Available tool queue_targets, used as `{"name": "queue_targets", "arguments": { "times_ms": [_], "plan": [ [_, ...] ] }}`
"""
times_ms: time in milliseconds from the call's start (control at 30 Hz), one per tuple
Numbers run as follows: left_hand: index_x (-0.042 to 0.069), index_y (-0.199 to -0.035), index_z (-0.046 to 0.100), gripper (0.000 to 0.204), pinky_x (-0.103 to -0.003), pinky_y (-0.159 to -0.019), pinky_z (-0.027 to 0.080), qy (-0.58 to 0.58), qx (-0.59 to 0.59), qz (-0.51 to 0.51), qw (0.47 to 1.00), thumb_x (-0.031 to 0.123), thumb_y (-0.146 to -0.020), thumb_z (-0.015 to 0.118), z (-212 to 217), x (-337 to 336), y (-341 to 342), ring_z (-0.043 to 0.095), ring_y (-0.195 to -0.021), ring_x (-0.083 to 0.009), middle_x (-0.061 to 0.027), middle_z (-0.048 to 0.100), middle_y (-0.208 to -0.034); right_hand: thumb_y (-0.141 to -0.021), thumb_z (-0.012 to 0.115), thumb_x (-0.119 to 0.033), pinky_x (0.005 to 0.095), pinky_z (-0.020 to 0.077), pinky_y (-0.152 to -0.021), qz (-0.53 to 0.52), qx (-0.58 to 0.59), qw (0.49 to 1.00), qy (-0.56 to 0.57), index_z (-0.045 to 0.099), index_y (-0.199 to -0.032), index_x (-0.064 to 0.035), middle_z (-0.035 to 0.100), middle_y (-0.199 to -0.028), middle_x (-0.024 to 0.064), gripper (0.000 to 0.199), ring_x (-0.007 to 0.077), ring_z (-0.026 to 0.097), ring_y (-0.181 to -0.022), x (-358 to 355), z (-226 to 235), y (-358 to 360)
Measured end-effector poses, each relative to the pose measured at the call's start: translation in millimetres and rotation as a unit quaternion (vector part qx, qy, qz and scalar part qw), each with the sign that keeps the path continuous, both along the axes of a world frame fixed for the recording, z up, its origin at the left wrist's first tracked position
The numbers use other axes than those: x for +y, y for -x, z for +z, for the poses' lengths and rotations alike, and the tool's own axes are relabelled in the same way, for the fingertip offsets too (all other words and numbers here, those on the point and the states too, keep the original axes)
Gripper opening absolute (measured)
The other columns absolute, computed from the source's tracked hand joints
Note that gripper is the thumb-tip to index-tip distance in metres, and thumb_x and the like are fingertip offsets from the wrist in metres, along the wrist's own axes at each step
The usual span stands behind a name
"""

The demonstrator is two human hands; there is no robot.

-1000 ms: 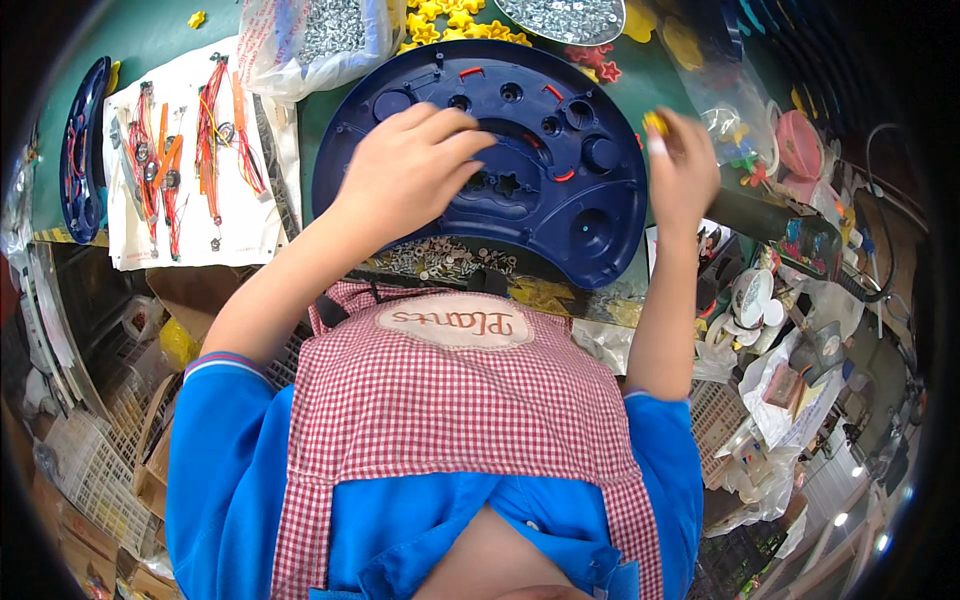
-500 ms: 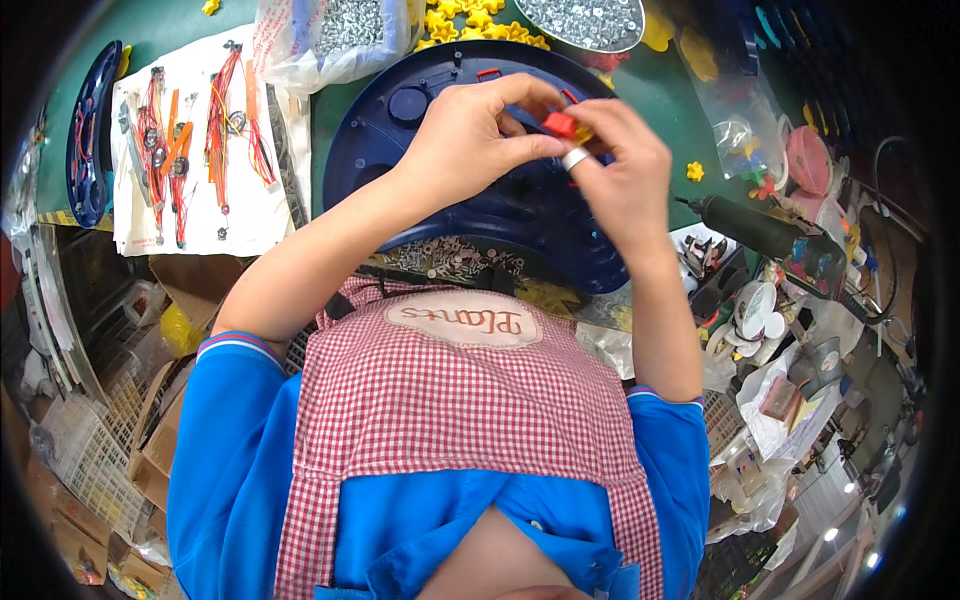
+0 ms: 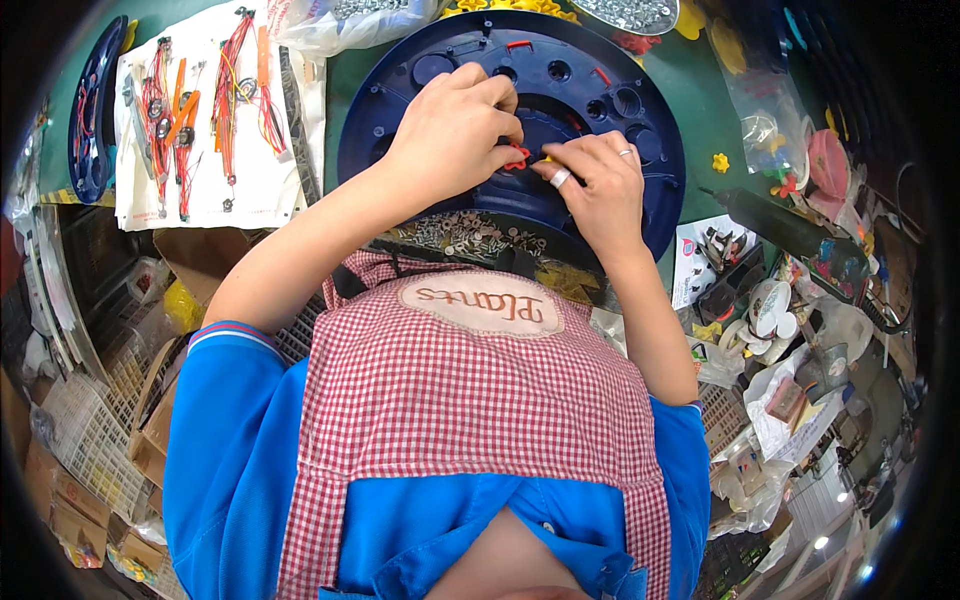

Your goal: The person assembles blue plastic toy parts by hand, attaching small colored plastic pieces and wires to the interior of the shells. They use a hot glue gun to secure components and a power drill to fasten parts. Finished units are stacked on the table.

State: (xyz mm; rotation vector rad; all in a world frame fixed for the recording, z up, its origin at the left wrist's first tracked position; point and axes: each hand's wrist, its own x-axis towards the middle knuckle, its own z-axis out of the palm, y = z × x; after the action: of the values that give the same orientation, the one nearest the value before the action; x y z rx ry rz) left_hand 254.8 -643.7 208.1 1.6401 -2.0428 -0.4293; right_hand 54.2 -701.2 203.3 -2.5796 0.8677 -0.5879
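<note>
A large round dark blue plastic shell (image 3: 655,135) lies on the green bench before me, with posts and round recesses inside it. Over its middle, my left hand (image 3: 455,135) pinches a small red flower-shaped plastic piece (image 3: 515,157) between thumb and fingers. Just to the right, my right hand (image 3: 598,180) holds a small yellow piece (image 3: 547,159) at its fingertips, mostly covered by them. Both hands are closed, with a narrow gap between them. Short red strips (image 3: 519,44) show inside the shell near its far side.
Bundles of red wires (image 3: 232,110) lie on white sheets to the left, beside a curved blue part (image 3: 90,120). Along the back are a bag of metal parts (image 3: 350,30), yellow star pieces (image 3: 525,7) and a bowl of screws (image 3: 630,12). A dark power screwdriver (image 3: 775,220) lies right.
My hands have come down toward the shell's middle and slightly apart. The red piece now sits at the left fingertips, the yellow one at the right. More of the shell shows.
</note>
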Motion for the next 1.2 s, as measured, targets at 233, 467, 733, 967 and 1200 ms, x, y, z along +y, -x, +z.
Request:
{"name": "queue_targets", "arguments": {
  "times_ms": [233, 467, 733, 967, 1200],
  "plan": [
    [0.013, -0.083, 0.070, 0.016, -0.037, -0.082, 0.043, 0.081, -0.029, 0.017, 0.996, 0.020, -0.069, 0.073, 1.7, 6.5, 5.1, 0.054, -0.094, -0.0180, 0.0020, 0.058, -0.101, -0.070, 0.075, -0.021, 0.0335, 0.0418, -0.075, -0.003, -0.003, 1.000, -0.025, 0.070, -0.077, -0.0093, 0.062, -0.086, -0.0009, 0.015, 0.0194, 0.056, -0.081, -5.0, 2.3, 6.0],
    [0.007, -0.089, 0.067, 0.019, -0.028, -0.053, 0.052, -0.026, -0.057, -0.167, 0.984, 0.013, -0.072, 0.060, 1.4, 71.3, 43.3, 0.063, -0.063, -0.0162, -0.0023, 0.058, -0.073, -0.071, 0.074, -0.020, 0.0346, 0.0418, -0.078, -0.006, -0.009, 1.000, 0.018, 0.071, -0.079, -0.0095, 0.062, -0.093, -0.0001, 0.014, 0.0215, 0.054, -0.091, -2.1, 0.4, 9.7],
    [0.006, -0.074, 0.059, 0.007, -0.030, -0.056, 0.053, -0.030, -0.078, -0.145, 0.986, 0.013, -0.073, 0.061, -7.4, 72.1, 55.4, 0.064, -0.064, -0.0184, -0.0045, 0.056, -0.074, -0.071, 0.074, -0.019, 0.0368, 0.0404, -0.082, -0.030, -0.006, 1.000, -0.001, 0.068, -0.085, -0.0117, 0.061, -0.100, 0.0005, 0.017, 0.0237, 0.052, -0.097, 1.6, -2.2, 10.3],
    [0.007, -0.073, 0.067, 0.007, -0.034, -0.063, 0.051, 0.003, 0.094, -0.015, 0.995, 0.014, -0.072, 0.071, 24.9, 41.4, 20.1, 0.061, -0.071, -0.0223, -0.0029, 0.062, -0.083, -0.072, 0.074, -0.019, 0.0391, 0.0395, -0.084, -0.051, 0.032, 0.998, 0.000, 0.070, -0.083, -0.0148, 0.059, -0.105, -0.0004, 0.012, 0.0240, 0.051, -0.101, 7.3, -0.9, 9.6],
    [0.013, -0.075, 0.073, 0.005, -0.032, -0.080, 0.046, 0.035, -0.041, 0.017, 0.998, 0.016, -0.073, 0.069, -1.5, 6.6, 6.1, 0.054, -0.089, -0.0184, 0.0004, 0.059, -0.091, -0.072, 0.073, -0.017, 0.0393, 0.0393, -0.086, -0.039, 0.045, 0.998, 0.002, 0.070, -0.084, -0.0145, 0.059, -0.107, -0.0002, 0.013, 0.0243, 0.050, -0.103, 7.5, 2.3, 9.0]
  ]
}}
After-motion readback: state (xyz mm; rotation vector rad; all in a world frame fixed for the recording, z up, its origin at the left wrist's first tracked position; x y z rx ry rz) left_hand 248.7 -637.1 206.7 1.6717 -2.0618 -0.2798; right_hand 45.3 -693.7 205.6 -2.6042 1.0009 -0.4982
